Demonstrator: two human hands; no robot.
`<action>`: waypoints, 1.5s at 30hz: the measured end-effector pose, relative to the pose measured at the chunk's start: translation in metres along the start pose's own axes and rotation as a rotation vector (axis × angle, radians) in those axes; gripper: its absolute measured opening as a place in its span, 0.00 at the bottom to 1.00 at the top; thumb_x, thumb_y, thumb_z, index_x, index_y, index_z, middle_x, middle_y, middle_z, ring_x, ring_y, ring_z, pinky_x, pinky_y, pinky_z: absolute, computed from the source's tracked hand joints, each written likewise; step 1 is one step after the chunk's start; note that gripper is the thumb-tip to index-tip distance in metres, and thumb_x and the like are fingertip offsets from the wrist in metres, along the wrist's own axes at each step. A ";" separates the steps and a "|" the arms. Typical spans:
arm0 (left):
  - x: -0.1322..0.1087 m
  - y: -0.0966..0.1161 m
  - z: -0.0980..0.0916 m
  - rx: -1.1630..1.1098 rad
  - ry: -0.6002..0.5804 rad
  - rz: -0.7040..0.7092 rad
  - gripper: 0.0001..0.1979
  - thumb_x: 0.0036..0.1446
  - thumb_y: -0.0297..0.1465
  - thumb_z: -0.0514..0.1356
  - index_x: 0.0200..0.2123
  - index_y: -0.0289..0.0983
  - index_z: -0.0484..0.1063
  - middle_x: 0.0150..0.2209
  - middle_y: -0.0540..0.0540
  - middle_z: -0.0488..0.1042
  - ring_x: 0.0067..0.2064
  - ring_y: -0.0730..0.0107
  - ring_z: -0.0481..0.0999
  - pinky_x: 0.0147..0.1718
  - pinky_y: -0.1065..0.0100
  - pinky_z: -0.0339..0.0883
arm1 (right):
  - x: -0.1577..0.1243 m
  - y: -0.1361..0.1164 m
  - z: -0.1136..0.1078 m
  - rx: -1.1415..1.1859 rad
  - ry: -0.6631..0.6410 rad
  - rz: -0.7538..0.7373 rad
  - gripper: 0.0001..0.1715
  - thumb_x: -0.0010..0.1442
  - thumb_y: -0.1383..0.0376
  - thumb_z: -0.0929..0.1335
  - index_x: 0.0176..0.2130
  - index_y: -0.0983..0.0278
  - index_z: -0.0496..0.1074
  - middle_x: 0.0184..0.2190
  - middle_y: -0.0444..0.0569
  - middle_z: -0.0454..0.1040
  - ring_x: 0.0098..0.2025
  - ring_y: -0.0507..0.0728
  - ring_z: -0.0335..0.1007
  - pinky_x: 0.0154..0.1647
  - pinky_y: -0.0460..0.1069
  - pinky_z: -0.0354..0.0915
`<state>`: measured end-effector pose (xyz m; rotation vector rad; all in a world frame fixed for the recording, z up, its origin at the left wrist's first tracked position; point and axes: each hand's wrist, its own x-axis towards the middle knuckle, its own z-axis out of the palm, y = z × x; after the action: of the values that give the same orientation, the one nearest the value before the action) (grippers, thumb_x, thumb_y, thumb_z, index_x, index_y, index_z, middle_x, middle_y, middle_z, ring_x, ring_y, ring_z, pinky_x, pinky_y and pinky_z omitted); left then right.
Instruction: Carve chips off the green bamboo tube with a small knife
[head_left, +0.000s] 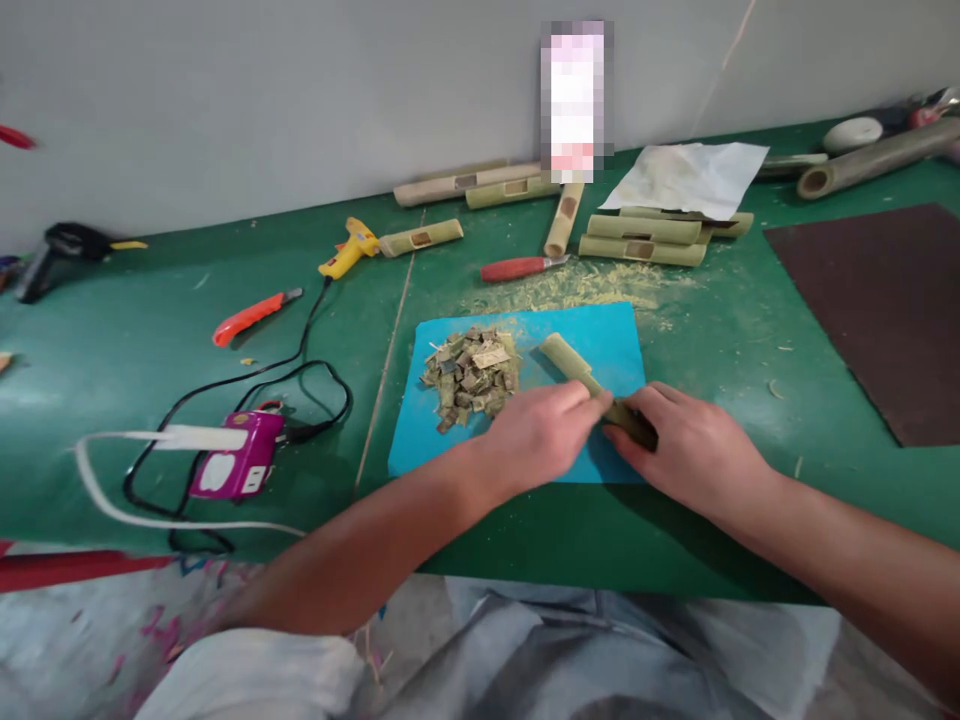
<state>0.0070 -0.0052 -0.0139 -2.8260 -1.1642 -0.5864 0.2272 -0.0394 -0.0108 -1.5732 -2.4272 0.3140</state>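
A: Where is the tube (568, 357) under your hands?

B: It slants over the right part of your blue mat (409, 440), its far end pointing away from you and to the left. Your left hand (544, 425) is closed on its middle; your right hand (686, 435) is clamped around the darker near end.

A: What else do you have close by?

B: A heap of chips (472, 375) sits on the mat, left of your tube. Beyond the mat, a red knife (514, 269) lies on your green tabletop (712, 330), near some pale dust (555, 292).

A: And farther out?

B: To your left are an orange cutter (251, 318), a yellow glue gun (349, 250) and a purple power block (236, 455). Ahead of you, a white sheet (686, 180) rests over slotted tubes (645, 240); a dark board (877, 310) lies flat to your right.
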 end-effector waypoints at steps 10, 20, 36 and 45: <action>0.000 -0.007 -0.002 0.017 -0.005 -0.077 0.20 0.74 0.33 0.44 0.50 0.35 0.75 0.33 0.44 0.75 0.33 0.70 0.74 0.30 0.70 0.66 | 0.000 -0.002 -0.001 -0.009 0.006 0.010 0.12 0.62 0.57 0.67 0.32 0.63 0.69 0.29 0.47 0.72 0.27 0.53 0.65 0.26 0.49 0.51; -0.001 -0.013 0.000 0.085 0.069 -0.149 0.20 0.73 0.33 0.45 0.51 0.33 0.74 0.33 0.43 0.75 0.31 0.69 0.73 0.29 0.69 0.65 | 0.000 -0.002 0.000 -0.020 0.016 0.011 0.13 0.62 0.56 0.67 0.32 0.63 0.69 0.29 0.46 0.72 0.26 0.53 0.66 0.26 0.49 0.52; 0.001 -0.018 0.006 0.034 0.080 -0.152 0.19 0.73 0.33 0.46 0.51 0.33 0.75 0.35 0.43 0.76 0.33 0.69 0.74 0.31 0.70 0.67 | 0.001 -0.003 -0.003 0.010 0.030 0.021 0.12 0.62 0.57 0.67 0.38 0.63 0.72 0.34 0.48 0.74 0.27 0.54 0.67 0.25 0.50 0.53; 0.001 -0.012 0.004 0.070 0.007 -0.166 0.20 0.73 0.31 0.44 0.54 0.32 0.72 0.34 0.42 0.75 0.33 0.68 0.74 0.31 0.68 0.66 | 0.001 -0.002 -0.002 0.003 0.042 0.009 0.12 0.62 0.58 0.66 0.37 0.63 0.72 0.34 0.49 0.75 0.28 0.54 0.68 0.25 0.50 0.53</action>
<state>0.0005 0.0050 -0.0190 -2.6854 -1.3991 -0.5506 0.2259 -0.0394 -0.0080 -1.5736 -2.3877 0.2833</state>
